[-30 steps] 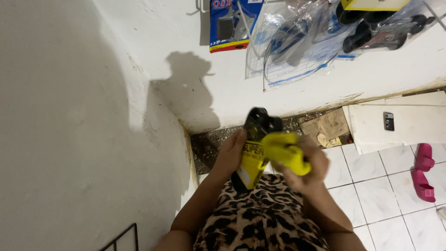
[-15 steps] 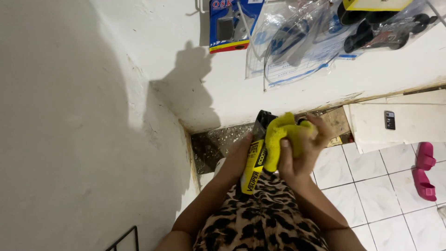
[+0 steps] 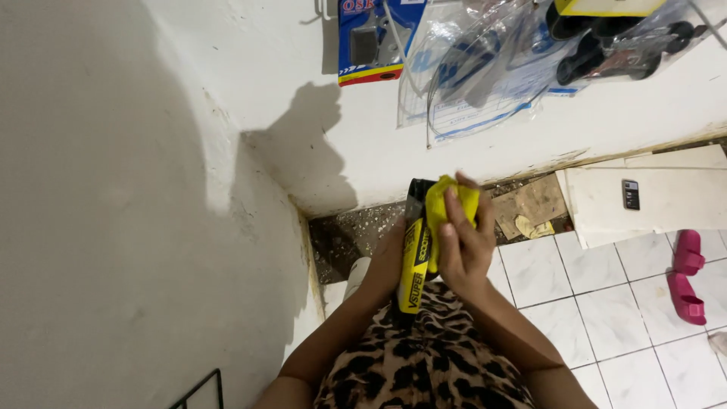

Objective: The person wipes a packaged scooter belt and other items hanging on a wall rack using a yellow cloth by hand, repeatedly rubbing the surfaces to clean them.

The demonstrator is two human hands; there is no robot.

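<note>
Fingers of the right hand [image 3: 463,246] are pressed together and curled over a bunched-up yellow cloth [image 3: 453,203], pushing it flat against the top end of a long yellow-and-black packaged item [image 3: 416,254]. The left hand [image 3: 388,261] is mostly hidden behind that package, gripping it from the back, so I can't tell how its fingers sit. Both hands hold the thing upright in the middle of the view, just above the person's leopard-print clothing [image 3: 424,363]. Behind them is a white wall [image 3: 250,68] with clear plastic bags of parts [image 3: 492,68] hanging far right. On the tiled floor [image 3: 606,303] at right, pink sandals [image 3: 685,276] lie well apart from the hands.
</note>
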